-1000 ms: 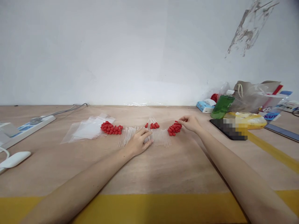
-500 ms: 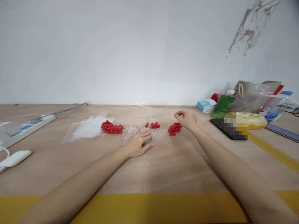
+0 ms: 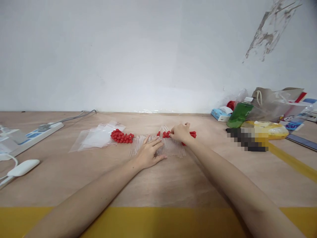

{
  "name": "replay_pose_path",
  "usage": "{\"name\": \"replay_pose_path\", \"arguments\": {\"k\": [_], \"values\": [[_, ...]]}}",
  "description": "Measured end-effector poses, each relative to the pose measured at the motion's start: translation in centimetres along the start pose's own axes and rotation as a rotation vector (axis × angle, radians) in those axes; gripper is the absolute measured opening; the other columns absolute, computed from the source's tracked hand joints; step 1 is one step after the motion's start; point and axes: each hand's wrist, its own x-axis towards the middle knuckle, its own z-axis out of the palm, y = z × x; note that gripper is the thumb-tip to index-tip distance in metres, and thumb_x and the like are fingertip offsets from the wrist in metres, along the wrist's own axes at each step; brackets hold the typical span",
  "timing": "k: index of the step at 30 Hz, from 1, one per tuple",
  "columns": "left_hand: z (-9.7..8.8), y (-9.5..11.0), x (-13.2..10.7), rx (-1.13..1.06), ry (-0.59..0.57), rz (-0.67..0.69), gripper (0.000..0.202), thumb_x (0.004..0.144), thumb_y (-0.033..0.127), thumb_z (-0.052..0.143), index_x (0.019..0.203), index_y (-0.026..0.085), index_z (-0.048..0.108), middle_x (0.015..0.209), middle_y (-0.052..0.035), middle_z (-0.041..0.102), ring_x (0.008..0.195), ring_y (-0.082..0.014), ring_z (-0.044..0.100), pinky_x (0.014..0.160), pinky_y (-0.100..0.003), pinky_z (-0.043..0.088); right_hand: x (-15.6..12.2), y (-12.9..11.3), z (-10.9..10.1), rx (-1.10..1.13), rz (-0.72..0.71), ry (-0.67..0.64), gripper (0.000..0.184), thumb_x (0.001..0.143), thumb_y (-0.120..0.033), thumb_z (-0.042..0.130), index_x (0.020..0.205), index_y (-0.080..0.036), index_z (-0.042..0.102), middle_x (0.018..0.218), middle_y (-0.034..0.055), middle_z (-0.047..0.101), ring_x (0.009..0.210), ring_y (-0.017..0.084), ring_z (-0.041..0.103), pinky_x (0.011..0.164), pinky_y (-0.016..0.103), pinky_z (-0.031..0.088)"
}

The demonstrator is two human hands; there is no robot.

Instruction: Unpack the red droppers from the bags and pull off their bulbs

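A row of clear thin tubes [image 3: 173, 149] lies on the wooden table [image 3: 158, 178]. My left hand [image 3: 150, 152] rests flat on the tubes with its fingers spread. My right hand [image 3: 181, 133] is closed in a pinch over the far end of the tubes, among small red caps [image 3: 165, 134]; what it pinches is too small to name. More red caps [image 3: 193, 134] show just right of that hand. A bigger pile of red caps [image 3: 122, 137] lies to the left, beside clear plastic bags [image 3: 95, 138].
A white power strip [image 3: 34, 135] with a cable and a white device [image 3: 22, 167] sit at the left. At the right stand a green bottle [image 3: 239, 113], a tissue pack [image 3: 221, 113], bags [image 3: 271, 102] and a dark flat object [image 3: 246, 140]. A yellow stripe [image 3: 158, 221] runs along the near edge.
My right hand has moved left from the right-hand cap pile to the far end of the tubes, next to my left hand. The left hand has stayed on the tubes.
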Motion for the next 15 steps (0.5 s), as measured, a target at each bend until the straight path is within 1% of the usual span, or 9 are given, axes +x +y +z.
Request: {"name": "replay_pose_path", "arguments": {"k": [4, 6, 9, 10, 12, 15], "values": [[-0.3, 0.4, 0.0, 0.019, 0.031, -0.030, 0.051, 0.076, 0.051, 0.054, 0.114, 0.017, 0.054, 0.119, -0.0117, 0.056, 0.119, -0.0273, 0.043, 0.104, -0.053, 0.018, -0.1, 0.0, 0.1, 0.061, 0.005, 0.089, 0.026, 0.077, -0.032, 0.044, 0.068, -0.021, 0.066, 0.075, 0.0071, 0.067, 0.079, 0.020, 0.055, 0.089, 0.049, 0.014], [-0.5, 0.6, 0.1, 0.043, 0.046, -0.043, 0.047, 0.080, 0.048, 0.050, 0.116, 0.018, 0.053, 0.121, -0.0115, 0.055, 0.119, -0.0268, 0.042, 0.104, -0.053, 0.018, -0.2, 0.1, 0.1, 0.162, 0.046, 0.165, 0.025, 0.076, -0.031, 0.043, 0.071, -0.021, 0.065, 0.074, 0.0053, 0.067, 0.078, 0.019, 0.056, 0.089, 0.049, 0.014], [-0.6, 0.5, 0.1, 0.096, 0.086, -0.068, 0.046, 0.085, 0.040, 0.045, 0.125, 0.018, 0.045, 0.127, -0.0119, 0.048, 0.122, -0.0256, 0.038, 0.103, -0.050, 0.022, -1.2, 0.6, -0.1, 0.326, 0.080, 0.295, 0.021, 0.075, -0.031, 0.044, 0.076, -0.021, 0.063, 0.076, 0.0025, 0.067, 0.081, 0.018, 0.055, 0.089, 0.047, 0.015], [-0.5, 0.4, 0.2, 0.117, 0.115, -0.074, 0.046, 0.086, 0.038, 0.044, 0.127, 0.018, 0.042, 0.129, -0.0125, 0.046, 0.123, -0.0256, 0.036, 0.103, -0.049, 0.023, -1.8, 1.0, -0.2, 0.360, 0.064, 0.338, 0.021, 0.075, -0.032, 0.044, 0.077, -0.021, 0.062, 0.077, 0.0020, 0.067, 0.082, 0.018, 0.055, 0.088, 0.046, 0.015], [-0.4, 0.3, 0.3, 0.163, 0.187, -0.080, 0.046, 0.086, 0.033, 0.043, 0.130, 0.017, 0.039, 0.133, -0.0137, 0.041, 0.126, -0.0261, 0.032, 0.102, -0.047, 0.024, -3.5, 1.8, -0.3, 0.377, -0.012, 0.407, 0.020, 0.075, -0.033, 0.046, 0.077, -0.021, 0.062, 0.077, 0.0015, 0.067, 0.081, 0.018, 0.055, 0.088, 0.045, 0.015], [-0.2, 0.2, 0.5, 0.215, 0.252, -0.066, 0.043, 0.087, 0.027, 0.042, 0.128, 0.018, 0.041, 0.135, -0.0129, 0.038, 0.127, -0.0266, 0.028, 0.102, -0.046, 0.024, -6.5, 3.2, -0.1, 0.310, -0.216, 0.459, 0.017, 0.077, -0.029, 0.046, 0.080, -0.021, 0.062, 0.072, 0.0002, 0.066, 0.075, 0.016, 0.054, 0.090, 0.043, 0.015]]}}
